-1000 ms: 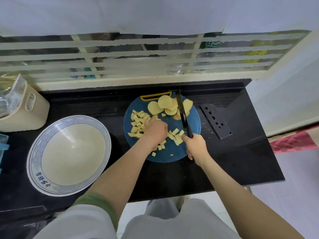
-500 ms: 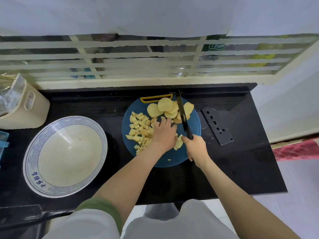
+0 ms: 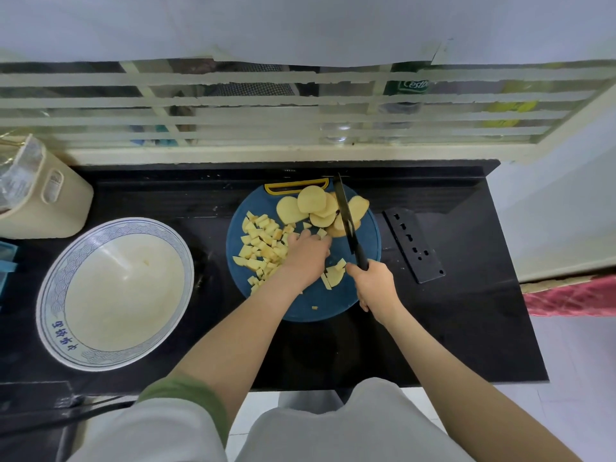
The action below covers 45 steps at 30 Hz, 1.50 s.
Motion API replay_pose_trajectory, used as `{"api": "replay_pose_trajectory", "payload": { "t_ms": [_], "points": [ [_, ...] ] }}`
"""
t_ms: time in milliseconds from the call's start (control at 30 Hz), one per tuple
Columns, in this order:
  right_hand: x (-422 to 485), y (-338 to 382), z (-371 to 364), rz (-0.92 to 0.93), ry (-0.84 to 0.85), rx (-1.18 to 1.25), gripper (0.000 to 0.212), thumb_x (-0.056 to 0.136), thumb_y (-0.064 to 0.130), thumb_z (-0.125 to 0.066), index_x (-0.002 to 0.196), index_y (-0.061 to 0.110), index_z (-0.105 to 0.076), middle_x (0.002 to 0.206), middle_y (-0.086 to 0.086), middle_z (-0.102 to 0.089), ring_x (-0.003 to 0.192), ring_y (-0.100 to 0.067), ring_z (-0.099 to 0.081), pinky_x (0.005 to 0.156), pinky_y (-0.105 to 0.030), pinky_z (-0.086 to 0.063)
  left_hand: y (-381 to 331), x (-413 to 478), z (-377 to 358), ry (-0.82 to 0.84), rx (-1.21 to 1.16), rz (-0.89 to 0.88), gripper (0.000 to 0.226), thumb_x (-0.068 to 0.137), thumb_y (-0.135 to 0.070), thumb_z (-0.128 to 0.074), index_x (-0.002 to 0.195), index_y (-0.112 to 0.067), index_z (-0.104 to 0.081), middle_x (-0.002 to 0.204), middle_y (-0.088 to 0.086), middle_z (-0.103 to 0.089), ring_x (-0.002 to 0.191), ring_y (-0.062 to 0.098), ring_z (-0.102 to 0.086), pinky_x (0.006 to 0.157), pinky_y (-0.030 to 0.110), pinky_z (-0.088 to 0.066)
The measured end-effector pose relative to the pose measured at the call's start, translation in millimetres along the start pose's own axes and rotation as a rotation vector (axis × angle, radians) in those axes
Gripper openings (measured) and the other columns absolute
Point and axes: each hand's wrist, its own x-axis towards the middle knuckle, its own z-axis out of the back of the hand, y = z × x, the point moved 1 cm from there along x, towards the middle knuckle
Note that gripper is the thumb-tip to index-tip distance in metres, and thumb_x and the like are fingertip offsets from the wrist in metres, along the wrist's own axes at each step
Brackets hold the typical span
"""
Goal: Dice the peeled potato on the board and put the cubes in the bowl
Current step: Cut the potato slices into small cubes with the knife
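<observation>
- Clenching the black handle of a knife (image 3: 346,218), the right grip (image 3: 375,285) sits at the lower right edge of the round blue cutting board (image 3: 310,301). The blade points away toward the top of the frame and lies across the right-hand potato slices.
- The left grip (image 3: 305,258) lies released and palm down in the middle of the board. Its fingers are spread flat over diced pieces, with the fingertips just short of the slices.
- Potato cubes (image 3: 263,241) are heaped on the left half of the board, touching the left grip's thumb side. A few more cut pieces (image 3: 333,276) lie between the two grips.
- Round potato slices (image 3: 311,203) overlap one another at the top of the board, beside its yellow handle (image 3: 296,186).
- The bowl (image 3: 50,288), white with a blue patterned rim, stands on the black counter (image 3: 466,328) at the left of the frame, apart from the board. Only one tiny yellow bit shows inside it.
- A black plate with holes (image 3: 413,245) lies on the counter right of the board.
- A beige container (image 3: 50,208) stands at the upper left, beyond the bowl.
</observation>
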Motion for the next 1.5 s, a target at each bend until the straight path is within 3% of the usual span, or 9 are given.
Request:
{"api": "replay_pose_trajectory", "payload": {
  "t_ms": [467, 567, 700, 833, 933, 1033, 1200, 1333, 1500],
  "points": [
    [-14.2, -7.0, -10.3, 0.003, 0.024, 0.008, 0.031, 0.093, 0.022, -0.058, 0.069, 0.014, -0.040, 0.061, -0.001, -0.040, 0.051, -0.014, -0.036, 0.047, -0.029, -0.031, -2.5, -1.0, -3.2, 0.003, 0.118, -0.041, 0.027, 0.093, -0.009, -0.048, 0.120, -0.011, -0.049, 0.119, 0.004, -0.057, 0.117, 0.024, -0.041, 0.093, 0.033, -0.028],
    [-16.7, -8.2, -8.5, -0.001, 0.023, 0.008, 0.029, 0.093, 0.024, -0.059, 0.072, 0.013, -0.041, 0.062, -0.002, -0.041, 0.051, -0.014, -0.036, 0.048, -0.030, -0.032, 4.2, -3.1, -2.8, -0.004, 0.139, -0.005, 0.025, 0.098, -0.023, -0.046, 0.119, -0.011, -0.051, 0.120, 0.002, -0.058, 0.116, 0.023, -0.042, 0.094, 0.032, -0.027],
    [-20.1, -10.5, -3.8, -0.013, 0.006, 0.014, 0.030, 0.093, 0.025, -0.059, 0.071, 0.013, -0.043, 0.061, -0.004, -0.041, 0.050, -0.015, -0.037, 0.048, -0.031, -0.034, 8.9, -11.5, 2.9, -0.032, 0.211, 0.040, 0.043, 0.100, -0.047, -0.036, 0.116, -0.013, -0.056, 0.119, 0.003, -0.060, 0.117, 0.024, -0.045, 0.097, 0.035, -0.027],
    [-23.8, -12.4, 0.9, -0.014, -0.027, 0.008, 0.029, 0.094, 0.024, -0.059, 0.072, 0.012, -0.044, 0.062, -0.005, -0.043, 0.048, -0.015, -0.038, 0.047, -0.029, -0.036, 0.8, -20.4, 2.5, -0.109, 0.306, 0.070, 0.042, 0.100, -0.044, -0.035, 0.128, -0.016, -0.050, 0.131, 0.008, -0.047, 0.123, 0.027, -0.039, 0.101, 0.039, -0.028],
    [-24.7, -14.2, 3.6, -0.004, -0.043, -0.010, 0.028, 0.093, 0.024, -0.058, 0.073, 0.011, -0.043, 0.060, -0.005, -0.043, 0.045, -0.015, -0.037, 0.046, -0.029, -0.036, -14.0, -22.9, -0.3, -0.197, 0.210, -0.007, 0.050, 0.093, -0.050, -0.045, 0.127, -0.015, -0.046, 0.129, 0.008, -0.041, 0.118, 0.026, -0.038, 0.094, 0.038, -0.032],
    [-25.6, -17.0, 5.3, -0.007, -0.054, 0.011, 0.027, 0.091, 0.023, -0.059, 0.072, 0.011, -0.045, 0.059, -0.005, -0.043, 0.046, -0.015, -0.038, 0.047, -0.030, -0.035, -26.7, -19.0, -12.0, -0.044, 0.178, -0.090, 0.065, 0.085, -0.058, -0.055, 0.131, -0.014, -0.042, 0.131, 0.007, -0.045, 0.121, 0.026, -0.039, 0.094, 0.038, -0.031],
    [-27.9, -22.0, 7.3, -0.014, -0.066, 0.020, 0.028, 0.092, 0.023, -0.058, 0.072, 0.012, -0.043, 0.059, -0.006, -0.043, 0.044, -0.015, -0.038, 0.045, -0.028, -0.035, -25.8, -9.8, -18.3, 0.102, 0.158, 0.038, 0.071, 0.081, -0.055, -0.063, 0.132, -0.011, -0.042, 0.132, 0.006, -0.047, 0.125, 0.024, -0.039, 0.098, 0.036, -0.029],
    [-29.2, -21.9, 6.7, -0.012, -0.058, 0.031, 0.025, 0.092, 0.024, -0.060, 0.076, 0.011, -0.045, 0.059, -0.006, -0.043, 0.039, -0.013, -0.037, 0.039, -0.025, -0.033, -23.7, -10.7, -13.5, 0.142, 0.130, 0.026, 0.047, 0.088, -0.046, -0.059, 0.126, -0.020, -0.050, 0.130, 0.006, -0.049, 0.124, 0.025, -0.038, 0.097, 0.038, -0.027],
    [-29.4, -18.8, 3.0, -0.017, -0.050, 0.022, 0.024, 0.093, 0.025, -0.060, 0.080, 0.010, -0.047, 0.060, -0.006, -0.042, 0.042, -0.014, -0.037, 0.042, -0.026, -0.036, -16.3, -17.0, -1.7, 0.049, 0.063, 0.026, 0.021, 0.099, -0.025, -0.042, 0.113, -0.020, -0.056, 0.108, 0.000, -0.063, 0.109, 0.023, -0.051, 0.088, 0.037, -0.027]
  ]
}}
